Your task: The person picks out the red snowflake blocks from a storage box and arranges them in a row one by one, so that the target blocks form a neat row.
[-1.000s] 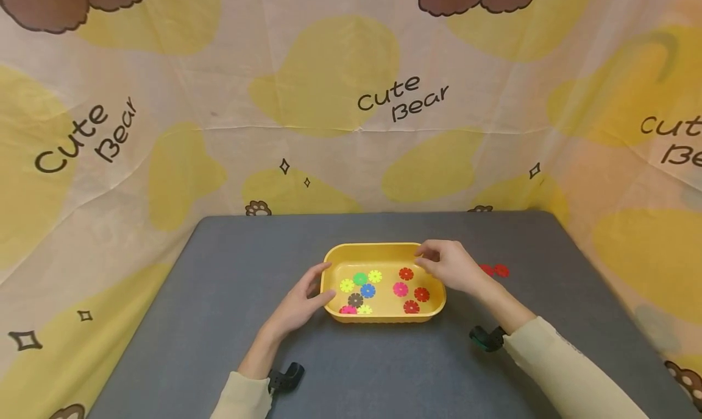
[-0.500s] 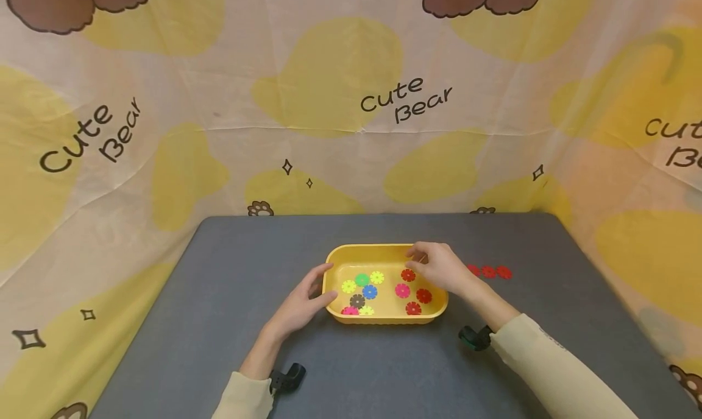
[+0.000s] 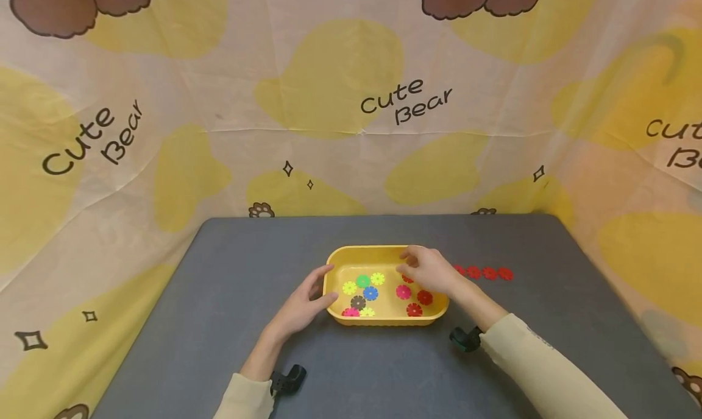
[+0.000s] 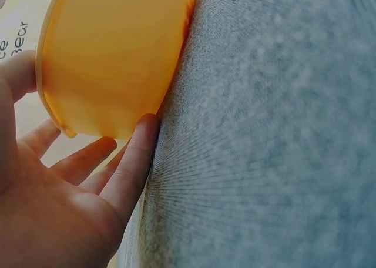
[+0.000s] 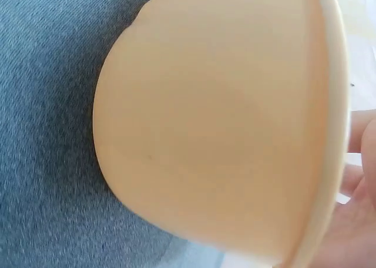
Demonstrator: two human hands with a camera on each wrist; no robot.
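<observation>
A yellow plastic basket [image 3: 378, 322] stands on the table, with several small flower-shaped plastic discs lying inside it. My left hand [image 3: 298, 303] holds its left end; thumb and index finger reach over the rim while other fingers touch the outer wall [image 4: 111, 62]. Over the basket's right part hovers my right hand [image 3: 430, 270], its fingers loosely bent and nothing visible between them. Beneath it a red disc [image 3: 407, 279] is partly covered. A pink disc [image 3: 403, 292] and a blue disc [image 3: 370, 293] lie nearby. In the right wrist view the basket wall [image 5: 211, 115] hides most of that hand.
Several red discs [image 3: 490, 274] lie in a row on the grey table [image 3: 247, 254], right of the basket and partly behind my right forearm. A patterned cloth [image 3: 329, 102] rises behind the table and along its sides.
My right hand has moved left, further over the basket, and now covers part of a red disc. More of the red row shows behind the forearm. My left hand stays on the basket.
</observation>
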